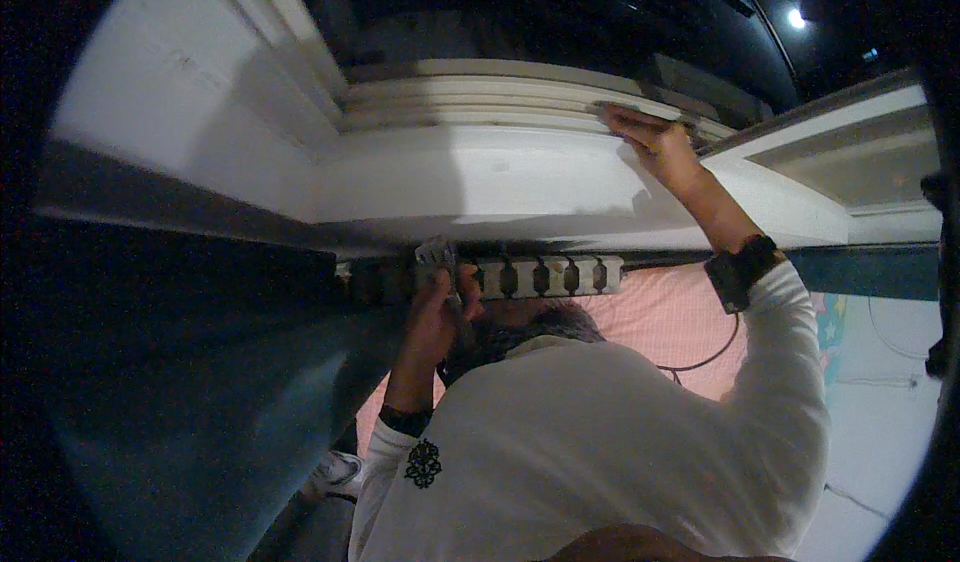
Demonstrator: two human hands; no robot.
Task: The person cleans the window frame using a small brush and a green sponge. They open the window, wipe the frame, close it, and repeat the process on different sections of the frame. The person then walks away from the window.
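Note:
My right hand [660,142] reaches out to the white window frame [480,116], fingertips on its grooved lower rail. Something greyish shows at those fingertips, too blurred to tell whether it is held. My left hand [435,314] is closed around a translucent, ridged object [435,251], perhaps plastic, just below the sill's edge. The white windowsill [525,176] lies between my two hands. Right beside my left hand is the top of a pale sectioned radiator [555,277].
An open window sash [832,142] swings in at the right, with darkness outside. A teal curtain [225,397] hangs at the left. Pink quilted fabric [667,307] spreads below, crossed by a black cable [712,359] from the device on my right wrist.

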